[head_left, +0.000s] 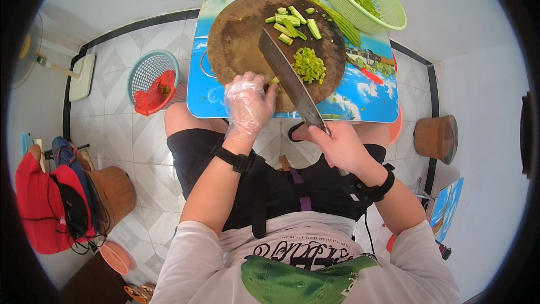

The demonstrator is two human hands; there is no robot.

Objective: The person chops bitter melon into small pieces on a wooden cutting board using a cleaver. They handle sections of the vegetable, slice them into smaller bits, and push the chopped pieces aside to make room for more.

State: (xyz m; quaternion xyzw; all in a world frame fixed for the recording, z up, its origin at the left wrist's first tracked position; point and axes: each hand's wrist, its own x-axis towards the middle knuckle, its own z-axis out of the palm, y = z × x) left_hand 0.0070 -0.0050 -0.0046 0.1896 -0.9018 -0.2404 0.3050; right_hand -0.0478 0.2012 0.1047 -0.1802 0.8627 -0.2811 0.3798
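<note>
A round wooden chopping board (236,34) lies on the table. My right hand (340,146) grips the handle of a cleaver (289,79), whose long blade slants up and left across the board. My left hand (247,101), in a clear plastic glove, has its fingers curled at the board's near edge. A small green vegetable piece (274,80) shows between those fingertips and the blade, partly hidden. To the right of the blade sits a heap of diced green vegetable (309,66). Several pale-centred green vegetable sticks (313,29) lie toward the board's far side.
A light green plastic colander (398,18) with chopped greens stands at the table's far right. Long green stalks (343,25) and a red-handled knife (371,75) lie beside the board. On the floor to the left is a blue-grey basket (140,70) holding a red bag.
</note>
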